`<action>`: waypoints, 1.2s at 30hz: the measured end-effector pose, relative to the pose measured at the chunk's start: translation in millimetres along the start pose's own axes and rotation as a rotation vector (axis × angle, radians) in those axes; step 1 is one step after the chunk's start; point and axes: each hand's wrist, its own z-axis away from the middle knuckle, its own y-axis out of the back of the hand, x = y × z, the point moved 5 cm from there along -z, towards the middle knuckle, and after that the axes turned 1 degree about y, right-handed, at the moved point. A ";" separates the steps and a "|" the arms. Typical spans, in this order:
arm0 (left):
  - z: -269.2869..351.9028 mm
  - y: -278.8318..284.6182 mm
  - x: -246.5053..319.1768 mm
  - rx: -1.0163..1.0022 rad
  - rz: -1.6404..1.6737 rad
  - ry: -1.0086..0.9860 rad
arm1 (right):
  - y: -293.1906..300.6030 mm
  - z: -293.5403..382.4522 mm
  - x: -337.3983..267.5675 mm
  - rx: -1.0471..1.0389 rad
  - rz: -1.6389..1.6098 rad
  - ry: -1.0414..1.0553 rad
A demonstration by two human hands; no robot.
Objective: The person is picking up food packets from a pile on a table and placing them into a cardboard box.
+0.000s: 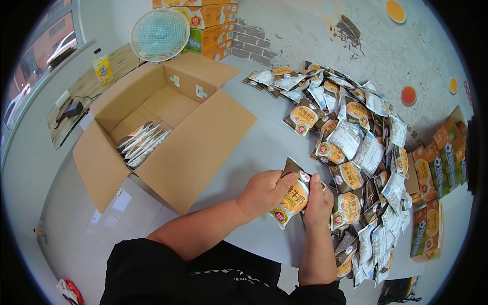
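Both hands grip a brown-and-orange milk pouch (pixel 291 200) above the grey table. My left hand (pixel 263 192) holds its left side, thumb across the printed front. On the opposite side, my right hand (pixel 319 202) pinches the edge with the thumb up. More pouches, brown fronts and white backs mixed, lie in a large heap (pixel 347 139) to the right. Left of my hands stands an open cardboard box (pixel 202 152) with its flaps folded out. Several pouches (pixel 143 145) stand on edge in a row at the box's near left end.
A table fan (pixel 160 34) stands behind the box, near stacked orange cartons (pixel 213 34). A yellow drink bottle (pixel 103 66) and a black adapter (pixel 73 109) rest on a wooden ledge at left. Printed cartons (pixel 427 228) stand at far right. The grey tabletop (pixel 244 152) shows between box and heap.
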 end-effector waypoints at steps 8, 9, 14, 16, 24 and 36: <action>-0.3 -1.4 -5.0 0.001 -0.002 -0.035 | 2.4 2.2 -10.1 0.042 0.242 0.278; -0.3 -1.9 -4.6 0.001 0.011 -0.047 | 2.7 4.1 -13.3 0.044 0.262 0.307; -2.0 0.4 -6.4 0.023 0.035 -0.028 | 2.5 0.5 -15.9 0.008 0.314 0.320; -3.1 2.9 -7.3 0.047 0.022 -0.026 | 4.1 -1.5 -10.9 -0.071 0.380 0.275; -2.7 0.3 -8.9 0.047 -0.064 -0.106 | -10.3 11.4 -20.0 -0.057 0.103 0.154; -3.2 5.2 1.9 0.016 -0.170 -0.183 | -6.6 10.9 -17.3 -0.073 0.259 0.253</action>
